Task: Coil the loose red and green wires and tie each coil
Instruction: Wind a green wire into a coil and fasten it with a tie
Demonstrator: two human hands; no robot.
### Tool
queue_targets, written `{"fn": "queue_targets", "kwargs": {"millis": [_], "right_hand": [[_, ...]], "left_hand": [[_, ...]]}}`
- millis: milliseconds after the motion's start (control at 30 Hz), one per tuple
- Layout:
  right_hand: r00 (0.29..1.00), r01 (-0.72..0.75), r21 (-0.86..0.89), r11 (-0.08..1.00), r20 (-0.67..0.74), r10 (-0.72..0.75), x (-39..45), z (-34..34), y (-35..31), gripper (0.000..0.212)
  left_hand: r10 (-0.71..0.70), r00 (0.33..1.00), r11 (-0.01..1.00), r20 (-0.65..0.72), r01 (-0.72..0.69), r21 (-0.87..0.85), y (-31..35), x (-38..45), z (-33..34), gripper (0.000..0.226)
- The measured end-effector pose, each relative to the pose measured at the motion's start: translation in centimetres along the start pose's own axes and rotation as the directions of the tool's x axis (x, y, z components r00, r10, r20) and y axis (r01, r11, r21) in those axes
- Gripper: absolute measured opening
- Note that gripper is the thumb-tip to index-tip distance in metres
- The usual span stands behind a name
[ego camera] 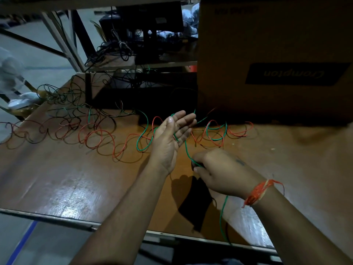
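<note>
My right hand pinches the green wire near the table edge. My left hand is raised with fingers straight, the wire crossing its palm.

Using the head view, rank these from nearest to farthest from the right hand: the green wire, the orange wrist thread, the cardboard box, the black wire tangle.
1. Green wire: pinched in the right hand itself.
2. Orange wrist thread: on that arm's wrist, just behind the hand.
3. Cardboard box: standing beyond the hand, at the table's back right.
4. Black wire tangle: far left rear of the table.
</note>
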State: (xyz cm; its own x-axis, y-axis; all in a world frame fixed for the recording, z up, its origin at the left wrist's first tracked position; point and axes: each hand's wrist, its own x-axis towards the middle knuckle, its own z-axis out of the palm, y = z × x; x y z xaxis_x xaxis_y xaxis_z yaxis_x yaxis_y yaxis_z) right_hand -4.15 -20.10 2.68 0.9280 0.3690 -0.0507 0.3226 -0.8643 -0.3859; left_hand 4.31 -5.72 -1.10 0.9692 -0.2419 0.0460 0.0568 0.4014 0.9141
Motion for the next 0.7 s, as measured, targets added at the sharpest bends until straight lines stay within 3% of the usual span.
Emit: {"fn": "queue_targets", "kwargs": {"millis": [200,333,433,533,700], "right_hand": [[0.964,0.093,0.082,0.992,-0.256,-0.069,-1.0,-1.0,2.0,0.02],[0.919,0.12,0.176,0.977,-0.392,-0.043,-1.4,-1.8,3.2,0.007],[0.893,0.144,0.221,0.964,-0.449,-0.031,-1.5,-1.8,3.5,0.004],[0.854,0.147,0.236,0.96,-0.52,-0.003,-1.7,-1.9,3.9,0.006],[0.801,0.161,0.24,0.957,-0.599,0.015,-1.8,-2.9,5.4,0.009]], "left_hand": [[-0.012,0.995,0.932,0.1,-0.025,0.361,-1.0,-0.9,0.5,0.043],[0.037,0.988,0.88,0.152,-0.104,0.464,-1.2,-1.7,1.6,0.04],[0.038,0.987,0.892,0.159,-0.105,0.439,-1.5,-2.0,2.4,0.048],[0.018,0.981,0.917,0.194,-0.093,0.388,-1.1,-2.5,3.1,0.035],[-0.076,0.954,0.938,0.29,-0.031,0.347,0.0,-3.2,4.0,0.037]]}}
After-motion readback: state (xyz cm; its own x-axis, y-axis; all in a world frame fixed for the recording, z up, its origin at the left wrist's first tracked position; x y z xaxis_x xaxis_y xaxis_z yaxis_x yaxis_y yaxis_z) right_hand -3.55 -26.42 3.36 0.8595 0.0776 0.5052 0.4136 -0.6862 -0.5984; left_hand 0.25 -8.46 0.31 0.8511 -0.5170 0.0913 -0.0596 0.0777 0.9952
